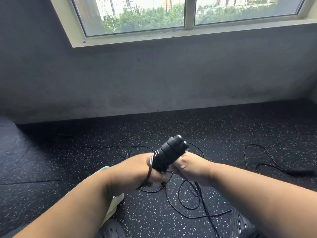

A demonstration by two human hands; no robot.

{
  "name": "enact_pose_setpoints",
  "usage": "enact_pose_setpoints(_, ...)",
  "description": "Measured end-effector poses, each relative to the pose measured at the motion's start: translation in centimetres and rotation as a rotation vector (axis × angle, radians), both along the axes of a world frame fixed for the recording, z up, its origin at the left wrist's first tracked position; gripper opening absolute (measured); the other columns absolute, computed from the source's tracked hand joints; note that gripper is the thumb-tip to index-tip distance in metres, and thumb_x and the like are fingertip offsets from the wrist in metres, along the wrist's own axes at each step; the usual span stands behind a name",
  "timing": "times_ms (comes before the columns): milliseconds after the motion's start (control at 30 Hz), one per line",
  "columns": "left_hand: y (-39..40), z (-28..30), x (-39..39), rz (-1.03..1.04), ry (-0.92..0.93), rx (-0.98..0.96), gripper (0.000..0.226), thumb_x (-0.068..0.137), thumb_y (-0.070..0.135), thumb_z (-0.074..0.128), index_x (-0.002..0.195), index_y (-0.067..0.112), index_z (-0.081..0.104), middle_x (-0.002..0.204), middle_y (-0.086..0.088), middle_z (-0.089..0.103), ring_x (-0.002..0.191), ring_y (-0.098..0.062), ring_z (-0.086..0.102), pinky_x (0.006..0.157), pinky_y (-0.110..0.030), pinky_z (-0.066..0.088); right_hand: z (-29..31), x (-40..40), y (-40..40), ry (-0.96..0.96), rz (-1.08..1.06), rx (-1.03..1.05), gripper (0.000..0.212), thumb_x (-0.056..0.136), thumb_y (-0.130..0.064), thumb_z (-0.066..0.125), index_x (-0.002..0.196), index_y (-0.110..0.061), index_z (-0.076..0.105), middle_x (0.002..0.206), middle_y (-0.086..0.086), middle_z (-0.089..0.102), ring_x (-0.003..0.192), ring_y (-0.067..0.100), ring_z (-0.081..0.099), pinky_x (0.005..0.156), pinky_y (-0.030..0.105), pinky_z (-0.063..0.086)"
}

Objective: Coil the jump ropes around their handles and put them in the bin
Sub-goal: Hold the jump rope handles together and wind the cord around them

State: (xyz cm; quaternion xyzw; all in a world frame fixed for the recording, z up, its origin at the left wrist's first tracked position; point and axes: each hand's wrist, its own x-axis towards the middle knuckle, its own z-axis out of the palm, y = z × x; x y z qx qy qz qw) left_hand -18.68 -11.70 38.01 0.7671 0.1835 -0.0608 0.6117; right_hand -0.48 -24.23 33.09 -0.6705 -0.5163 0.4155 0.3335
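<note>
Left hand (137,167) fingers hidden behind blurred handles (169,154).

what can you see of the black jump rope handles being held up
The two black cylindrical jump rope handles, matte like plastic or foam, are held together, tilted up to the right, with pale end caps. Thin black cord wraps their lower end. The left hand grips the base; the right hand holds beside them.

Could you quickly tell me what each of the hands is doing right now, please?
Left hand: grips the lower end of the black jump rope handles, where cord is wound.
Right hand: curled against the handles from the other side, holding them.
</note>
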Motion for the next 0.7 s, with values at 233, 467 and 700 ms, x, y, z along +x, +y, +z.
enact_pose_setpoints(233, 3.4, -2.0, -0.4, 0.477, 0.060, 0.071, 0.020, 0.079, 0.020, 0.085, 0.086, 0.020, 0.067, 0.062, 0.009, 0.059, 0.055, -0.009, 0.051, 0.059, -0.029, 0.040, -0.3, -1.1, 0.4, -0.190, -0.021, -0.066, 0.040, 0.108, -0.047, 0.045, 0.078, -0.022, 0.054, 0.068, -0.013, 0.051, 0.058, 0.001, 0.043, 0.062, 0.027, 0.039)
enact_pose_setpoints(467, 2.8, -3.6, -0.3, 0.271, 0.421, 0.946, 0.060, 0.090, 0.038, 0.057, 0.146, 0.049, 0.041, 0.120, 0.004, 0.075, 0.110, -0.026, 0.069, 0.092, -0.034, 0.054, 4.3, -3.4, -0.2, -0.644, 0.105, 0.003, 0.033, 0.096, -0.050, 0.061, 0.084, -0.019, 0.057, 0.075, -0.004, 0.062, 0.070, 0.017, 0.054, 0.059, 0.033, 0.039)
enact_pose_setpoints(700, -2.0, -3.7, 0.8, -0.202, 0.357, 1.001, 0.046, 0.087, 0.029, 0.064, 0.128, 0.045, 0.051, 0.111, 0.004, 0.068, 0.106, -0.025, 0.066, 0.079, -0.032, 0.047, 6.6, 0.3, 0.3, -0.538, 0.223, 0.002, 0.036, 0.091, -0.049, 0.072, 0.073, -0.019, 0.061, 0.061, -0.005, 0.057, 0.055, 0.005, 0.044, 0.053, 0.026, 0.038)
